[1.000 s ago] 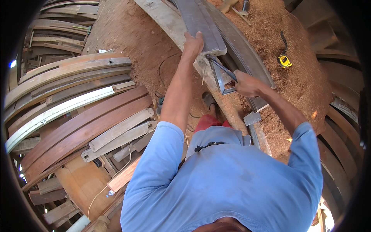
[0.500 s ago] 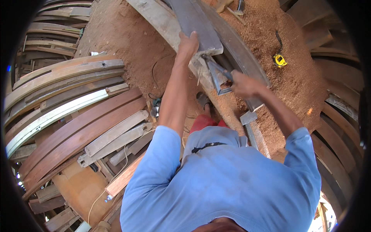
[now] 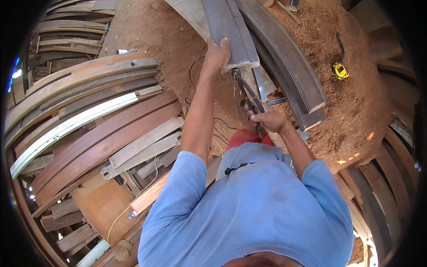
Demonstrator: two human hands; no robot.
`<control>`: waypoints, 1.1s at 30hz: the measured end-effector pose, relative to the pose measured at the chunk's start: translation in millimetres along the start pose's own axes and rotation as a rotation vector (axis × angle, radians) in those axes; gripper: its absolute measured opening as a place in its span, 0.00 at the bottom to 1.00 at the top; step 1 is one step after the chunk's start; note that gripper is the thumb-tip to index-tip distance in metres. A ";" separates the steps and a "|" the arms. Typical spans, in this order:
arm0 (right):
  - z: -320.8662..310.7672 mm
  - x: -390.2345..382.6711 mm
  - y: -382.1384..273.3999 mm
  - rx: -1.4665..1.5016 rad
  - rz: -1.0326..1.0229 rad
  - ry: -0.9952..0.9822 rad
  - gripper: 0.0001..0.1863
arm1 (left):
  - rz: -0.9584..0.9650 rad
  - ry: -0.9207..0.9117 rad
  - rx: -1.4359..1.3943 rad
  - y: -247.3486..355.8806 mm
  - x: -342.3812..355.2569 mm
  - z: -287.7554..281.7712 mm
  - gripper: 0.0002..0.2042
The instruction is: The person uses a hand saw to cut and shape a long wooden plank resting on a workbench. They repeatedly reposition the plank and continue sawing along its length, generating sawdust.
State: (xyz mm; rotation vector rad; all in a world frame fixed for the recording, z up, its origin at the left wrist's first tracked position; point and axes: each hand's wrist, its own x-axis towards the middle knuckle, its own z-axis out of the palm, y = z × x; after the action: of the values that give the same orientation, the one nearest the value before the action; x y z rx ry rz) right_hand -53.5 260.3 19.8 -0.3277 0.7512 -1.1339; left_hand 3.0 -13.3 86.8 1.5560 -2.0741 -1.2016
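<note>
Gripping the near end of a grey plank [image 3: 231,31] at twelve o'clock, the left hand [image 3: 216,57] has its fingers wrapped around the edge; the right hand [image 3: 267,119] clasps a dark-handled tool [image 3: 247,91] just below it, over sawdust [image 3: 356,102].

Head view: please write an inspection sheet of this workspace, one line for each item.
Surface: ground covered with reddish sawdust.
Job's things: grey curved plank, its near end gripped by the left hand; dark pincer-like tool held by the right hand just below that end.
Clutter: yellow tape measure lying on the sawdust to the right.
Hands: both closed, left on the plank, right on the tool.
Cables: thin dark cable on the ground near the left forearm; a pale cord at lower left.
Surroundings: stacks of curved wooden pieces to the left, a larger dark curved frame beside the plank.
</note>
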 end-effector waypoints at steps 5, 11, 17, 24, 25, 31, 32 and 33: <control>-0.9 -17.4 -56.5 -0.572 0.095 0.046 0.23 | 0.085 -0.036 -0.069 -20.1 21.1 1.0 0.34; 8.2 -15.8 -34.7 -0.271 0.014 0.075 0.23 | -0.004 -0.041 -0.011 -0.4 4.3 -3.9 0.37; 19.7 0.3 2.6 0.445 -0.011 -0.055 0.24 | -0.049 -0.045 0.044 7.5 6.0 1.1 0.39; 13.2 -21.9 -101.1 -1.339 0.209 0.192 0.23 | -0.011 -0.069 0.015 -13.5 19.3 2.0 0.40; 11.7 -25.5 -84.8 -1.043 0.140 0.193 0.25 | 0.025 -0.068 0.031 -12.8 15.1 5.1 0.40; 5.2 -8.3 -1.6 0.200 -0.006 -0.038 0.34 | -0.090 -0.030 0.105 6.4 2.1 0.3 0.39; 6.1 -13.0 -9.9 0.234 -0.003 -0.070 0.30 | -0.083 -0.034 0.087 10.0 3.6 -1.8 0.39; 12.5 -23.2 -29.8 -0.181 0.067 0.008 0.28 | -0.088 -0.049 0.075 7.6 0.1 0.1 0.39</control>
State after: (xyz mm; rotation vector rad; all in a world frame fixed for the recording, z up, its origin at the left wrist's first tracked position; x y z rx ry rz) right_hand -70.6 267.4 55.0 -0.4470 0.8675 -1.0068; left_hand -2.1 -12.8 92.4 1.6836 -2.1245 -1.2167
